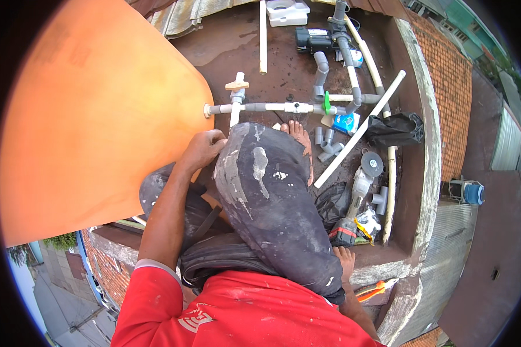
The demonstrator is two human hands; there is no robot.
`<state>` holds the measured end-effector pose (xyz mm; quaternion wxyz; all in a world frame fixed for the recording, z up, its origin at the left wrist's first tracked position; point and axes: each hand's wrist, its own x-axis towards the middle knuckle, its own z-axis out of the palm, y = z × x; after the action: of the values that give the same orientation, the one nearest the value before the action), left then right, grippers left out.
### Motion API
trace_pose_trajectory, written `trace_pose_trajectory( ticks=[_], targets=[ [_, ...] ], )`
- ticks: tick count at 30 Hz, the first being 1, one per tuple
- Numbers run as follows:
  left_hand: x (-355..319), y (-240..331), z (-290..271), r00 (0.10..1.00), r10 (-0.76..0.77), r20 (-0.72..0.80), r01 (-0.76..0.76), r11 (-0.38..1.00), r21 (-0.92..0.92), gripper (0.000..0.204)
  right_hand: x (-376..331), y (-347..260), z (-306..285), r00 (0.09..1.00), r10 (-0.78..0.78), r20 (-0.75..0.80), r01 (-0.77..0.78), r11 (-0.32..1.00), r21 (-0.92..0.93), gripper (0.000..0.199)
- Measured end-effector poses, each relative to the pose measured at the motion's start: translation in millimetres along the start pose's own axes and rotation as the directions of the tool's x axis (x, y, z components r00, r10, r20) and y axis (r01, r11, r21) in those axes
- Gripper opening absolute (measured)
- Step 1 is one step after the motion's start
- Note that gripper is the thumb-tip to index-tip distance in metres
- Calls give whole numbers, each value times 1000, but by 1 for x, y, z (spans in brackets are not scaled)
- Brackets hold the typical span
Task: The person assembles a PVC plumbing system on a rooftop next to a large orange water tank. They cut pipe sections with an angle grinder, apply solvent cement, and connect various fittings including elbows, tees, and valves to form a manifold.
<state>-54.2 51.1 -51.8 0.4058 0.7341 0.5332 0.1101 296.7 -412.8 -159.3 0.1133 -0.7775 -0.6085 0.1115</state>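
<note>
My left hand (204,151) is beside my bent left knee, its fingers curled together; whether something small is between them I cannot make out. Close by, a white pipe with a tan-handled valve (237,87) rises from a pipe run that joins the large orange tank (116,133). My right hand (345,261) rests low at my right side, by the ledge, with its fingers stretched out and nothing in them. Just ahead of it lies an angle grinder (359,191) with a grey disc and red-and-black base, next to a black plastic bag (333,206).
A black water pump (314,40) stands at the back. Loose white pipe (360,129) slants across the floor near grey fittings (329,143), a blue box (345,123) and another black bag (395,129). A low wall (427,144) edges the right; orange-handled tool (371,292) lies behind.
</note>
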Motion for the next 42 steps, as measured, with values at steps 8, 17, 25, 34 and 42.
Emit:
trace_pose_trajectory(
  ticks=[8,17,25,34,42],
  targets=[
    [1,8,-1,999,-36,-3,35,998,-44,28,3,-4,-2,1000,12,25,-12,1000,17,29],
    [1,10,-3,1000,-18,-7,17,1000,-22,33,3,-4,0,999,28,26,-28,1000,10,28],
    [1,10,-2,1000,-27,0,27,999,-34,33,1,-1,3,999,32,38,-34,999,34,29],
    [0,1,1,1000,-19,8,19,999,34,36,3,-3,-3,997,13,74,-16,999,41,31],
    [2,10,1,998,-60,7,60,997,43,37,-3,4,7,1000,-17,15,17,1000,5,29]
  ],
)
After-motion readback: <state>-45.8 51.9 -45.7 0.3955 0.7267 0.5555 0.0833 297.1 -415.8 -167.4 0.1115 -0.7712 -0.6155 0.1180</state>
